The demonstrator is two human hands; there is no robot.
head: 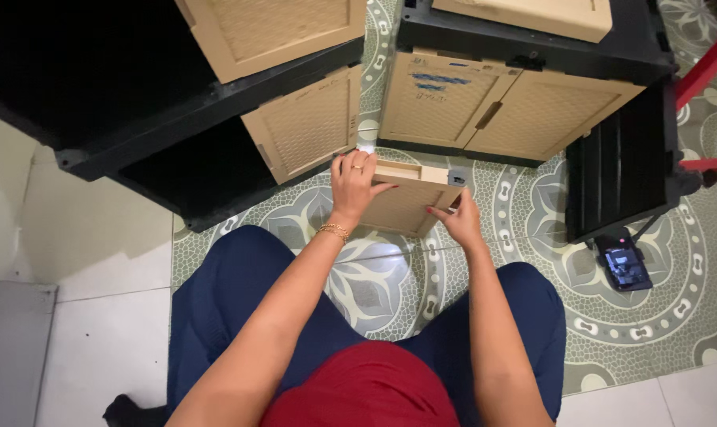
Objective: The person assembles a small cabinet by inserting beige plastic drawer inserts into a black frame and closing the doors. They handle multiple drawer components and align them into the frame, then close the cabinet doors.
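A seated person grips a tan cabinet door panel (410, 198) above the patterned floor mat (532, 237) — left hand (354, 183) clasping its top edge, right hand (457, 221) pinching its right side — before a black-framed cabinet (516, 95).

A green patterned floor mat (675, 316) with pale floral medallions covers the white tiled floor (113, 316). At top centre stands a black-framed cabinet with beige woven-look doors (485, 103); a second such unit (216, 103) fills the upper left, and a dark phone on a small stand (623, 265) rests at right.
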